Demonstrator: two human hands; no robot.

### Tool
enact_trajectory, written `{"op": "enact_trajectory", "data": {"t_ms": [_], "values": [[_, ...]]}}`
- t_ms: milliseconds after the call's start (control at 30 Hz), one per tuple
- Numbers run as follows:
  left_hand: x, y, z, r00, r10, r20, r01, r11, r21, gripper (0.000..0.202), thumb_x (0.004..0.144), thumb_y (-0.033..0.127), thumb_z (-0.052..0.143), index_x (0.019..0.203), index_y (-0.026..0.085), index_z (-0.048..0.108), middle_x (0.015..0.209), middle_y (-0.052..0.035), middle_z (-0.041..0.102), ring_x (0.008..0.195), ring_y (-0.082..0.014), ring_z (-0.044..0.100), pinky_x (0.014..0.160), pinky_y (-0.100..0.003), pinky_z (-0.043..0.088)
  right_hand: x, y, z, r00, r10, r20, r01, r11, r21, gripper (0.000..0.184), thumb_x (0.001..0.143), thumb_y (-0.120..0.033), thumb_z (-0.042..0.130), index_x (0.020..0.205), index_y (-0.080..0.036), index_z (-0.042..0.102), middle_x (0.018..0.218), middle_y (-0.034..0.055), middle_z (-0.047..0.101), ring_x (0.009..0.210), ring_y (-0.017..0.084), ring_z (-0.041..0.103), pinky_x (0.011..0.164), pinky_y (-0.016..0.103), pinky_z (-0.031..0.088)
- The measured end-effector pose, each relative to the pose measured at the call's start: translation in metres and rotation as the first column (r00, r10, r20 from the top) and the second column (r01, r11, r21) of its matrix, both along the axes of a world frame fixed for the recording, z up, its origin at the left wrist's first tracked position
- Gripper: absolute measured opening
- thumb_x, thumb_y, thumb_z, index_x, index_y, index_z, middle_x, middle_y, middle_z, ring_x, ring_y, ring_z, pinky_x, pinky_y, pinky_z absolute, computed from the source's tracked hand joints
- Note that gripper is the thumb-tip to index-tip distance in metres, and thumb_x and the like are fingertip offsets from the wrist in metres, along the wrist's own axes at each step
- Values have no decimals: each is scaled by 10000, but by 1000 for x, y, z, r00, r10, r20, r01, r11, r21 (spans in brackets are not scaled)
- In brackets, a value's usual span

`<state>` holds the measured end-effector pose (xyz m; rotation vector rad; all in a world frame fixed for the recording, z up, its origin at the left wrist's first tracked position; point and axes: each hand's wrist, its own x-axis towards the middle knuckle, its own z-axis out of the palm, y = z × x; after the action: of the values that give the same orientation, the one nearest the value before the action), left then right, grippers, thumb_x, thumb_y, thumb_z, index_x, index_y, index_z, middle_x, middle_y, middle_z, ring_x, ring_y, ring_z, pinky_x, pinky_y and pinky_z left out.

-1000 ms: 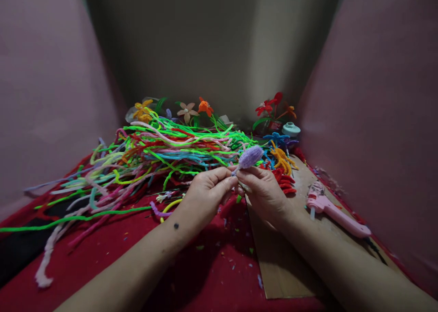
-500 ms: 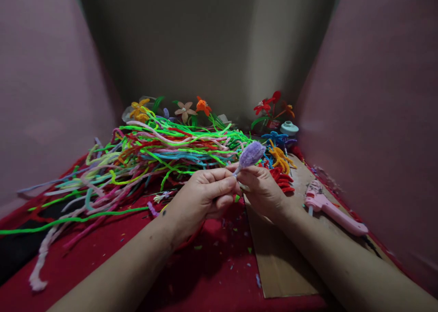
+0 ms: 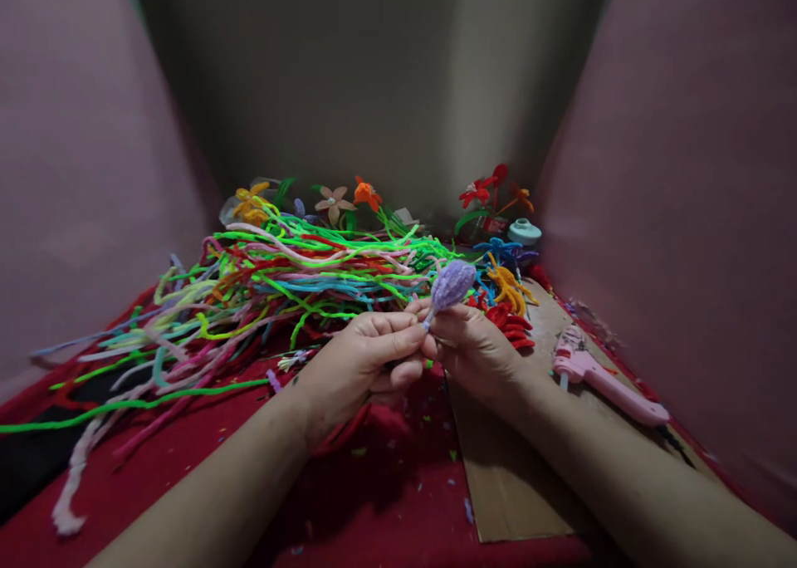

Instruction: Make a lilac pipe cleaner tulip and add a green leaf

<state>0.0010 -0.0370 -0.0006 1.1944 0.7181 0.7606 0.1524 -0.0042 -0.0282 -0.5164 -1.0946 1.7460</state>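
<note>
You are pinching a purple bud (image 3: 452,284) in both hands (image 3: 370,356) (image 3: 478,344), fuzzy sticks (image 3: 324,262) lying past them, pink glue gun (image 3: 612,389) resting to their right

One left hand (image 3: 374,352), one right hand (image 3: 476,344), one purple bud (image 3: 453,284), one pink glue gun (image 3: 607,389), one cardboard sheet (image 3: 507,489), one teal pot (image 3: 524,233), one beige flower (image 3: 334,204), and honestly way too many fuzzy stems (image 3: 324,257) to count.

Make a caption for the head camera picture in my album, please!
Left hand and right hand hold a fuzzy purple bud near bright fuzzy stems and a pink glue gun.
</note>
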Motion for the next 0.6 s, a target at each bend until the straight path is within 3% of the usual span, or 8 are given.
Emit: {"op": "enact_trajectory", "data": {"t_ms": [67,100,167,233,300,333,500,600], "values": [[4,0,0,968,165,-188,-117,962,246,253,865,364,475,746,156,557,509,53,413,410,-46,281,413,-174,216,-2,2,-2,999,-45,-27,44,998,-47,151,585,-238,762,720,-190,713,658,-12,622,556,91,487,555,233,377],[5,0,-1,921,279,-272,-153,902,405,229,859,348,484,751,159,557,555,36,461,457,-61,353,453,-183,267,-2,2,-3,997,-68,-36,65,996,-68,145,580,-228,764,708,-187,711,663,-9,630,569,97,503,566,237,389],[8,1,-7,774,512,-373,-135,709,692,149,841,307,509,805,174,567,666,3,544,578,-103,468,557,-214,341,-4,3,-5,994,-101,-29,98,991,-90,146,575,-216,765,707,-183,710,669,-5,644,578,107,522,583,250,403],[9,2,-15,629,678,-380,-43,518,854,132,851,274,474,858,188,573,696,-10,564,618,-132,502,585,-235,339,-4,2,-8,991,-134,4,134,988,-76,142,583,-217,766,708,-181,708,676,-6,648,574,105,517,578,254,396],[8,3,-19,594,717,-365,12,446,895,161,869,228,420,839,193,574,634,8,523,572,-121,470,559,-226,318,-5,2,-9,986,-160,41,162,986,-33,131,615,-234,760,723,-183,708,699,-10,642,579,98,498,561,249,374],[8,3,-19,603,710,-364,-7,460,888,177,873,218,408,818,191,574,603,22,494,544,-109,442,547,-220,311,-5,1,-9,984,-172,56,172,985,-3,123,636,-242,753,737,-187,710,709,-12,636,586,95,489,554,245,361],[7,0,-5,749,599,-285,-253,655,711,258,864,272,454,637,167,515,547,55,392,505,-74,337,494,-189,283,-2,-3,-5,979,-182,89,164,971,176,120,700,-252,713,810,-203,719,777,-2,621,657,109,477,593,253,356],[7,-2,2,839,507,-200,-317,753,577,266,844,266,489,602,157,497,535,61,379,493,-63,314,463,-181,258,-1,-3,-2,984,-151,92,130,970,206,127,713,-244,699,830,-201,724,799,6,627,669,113,483,590,256,350]]}}
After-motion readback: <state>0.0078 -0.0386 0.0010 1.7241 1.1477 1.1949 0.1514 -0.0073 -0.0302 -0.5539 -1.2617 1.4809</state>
